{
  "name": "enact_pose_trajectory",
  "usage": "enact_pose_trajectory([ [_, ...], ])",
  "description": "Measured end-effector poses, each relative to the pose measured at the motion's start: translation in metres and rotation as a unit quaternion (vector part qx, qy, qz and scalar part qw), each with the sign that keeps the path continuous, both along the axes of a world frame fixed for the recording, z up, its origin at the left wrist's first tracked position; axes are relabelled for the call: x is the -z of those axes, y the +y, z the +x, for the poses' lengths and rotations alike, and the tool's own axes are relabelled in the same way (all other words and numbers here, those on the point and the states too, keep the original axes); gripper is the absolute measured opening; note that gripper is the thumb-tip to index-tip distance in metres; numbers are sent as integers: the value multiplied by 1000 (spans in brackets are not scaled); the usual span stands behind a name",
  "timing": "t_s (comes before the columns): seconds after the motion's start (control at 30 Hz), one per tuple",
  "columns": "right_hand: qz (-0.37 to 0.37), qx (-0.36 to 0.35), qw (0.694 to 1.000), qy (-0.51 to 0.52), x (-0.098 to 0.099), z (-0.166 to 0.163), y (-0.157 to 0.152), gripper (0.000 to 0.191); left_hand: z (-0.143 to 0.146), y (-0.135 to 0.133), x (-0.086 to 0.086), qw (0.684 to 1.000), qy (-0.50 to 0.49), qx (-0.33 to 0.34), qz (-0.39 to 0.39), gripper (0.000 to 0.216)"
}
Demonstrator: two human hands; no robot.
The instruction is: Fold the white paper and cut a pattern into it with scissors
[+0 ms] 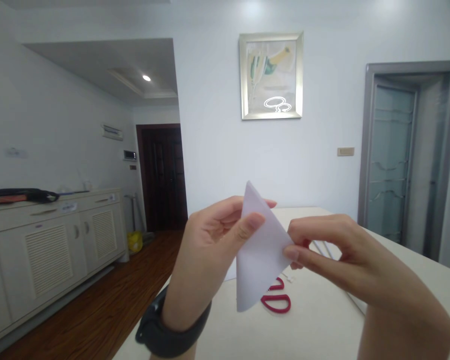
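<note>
At five o'clock from the middle of my view, raised above the white table (pixel 322 325), I record one piece of white paper (pixel 264 255), folded or rolled into a tapering shape. Its narrow tip stands at twelve o'clock, its lower end curves off towards six; whether it is hollow, I cannot tell.

Grip, left hand (pixel 219 250): grasping the paper from nine o'clock, thumb flat on the near face, fingers behind, one fingertip showing past the far edge. A black wristband (pixel 161 330) is noted on that wrist. Grip, right hand (pixel 354 255): pinching the paper's corner at three o'clock between thumb and forefinger.

Handling, in my judgement: very light, fairly crisp along the creases, springy where it curves, and apt to open out if let go. It should crumple or dent under a hard squeeze and slide a little between dry fingers. I would take hold at the layered edges, with flat, light pressure, and spare the tip.

Scissors with red handles (pixel 288 303) lie on the table at five o'clock from the paper; their blades are hidden.
</note>
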State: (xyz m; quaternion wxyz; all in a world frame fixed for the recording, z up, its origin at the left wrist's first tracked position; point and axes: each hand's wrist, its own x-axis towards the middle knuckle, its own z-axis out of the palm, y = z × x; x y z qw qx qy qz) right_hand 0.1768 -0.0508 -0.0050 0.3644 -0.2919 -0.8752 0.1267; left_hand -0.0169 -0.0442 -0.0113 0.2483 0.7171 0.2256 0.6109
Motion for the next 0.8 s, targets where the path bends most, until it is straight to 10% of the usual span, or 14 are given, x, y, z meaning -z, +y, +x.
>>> enact_pose_trajectory([
  [0.8, -5, -30, 992, 125, 4, 3, 11, 29, 1, -1, -1, 997, -3, -79, 15, 14],
])
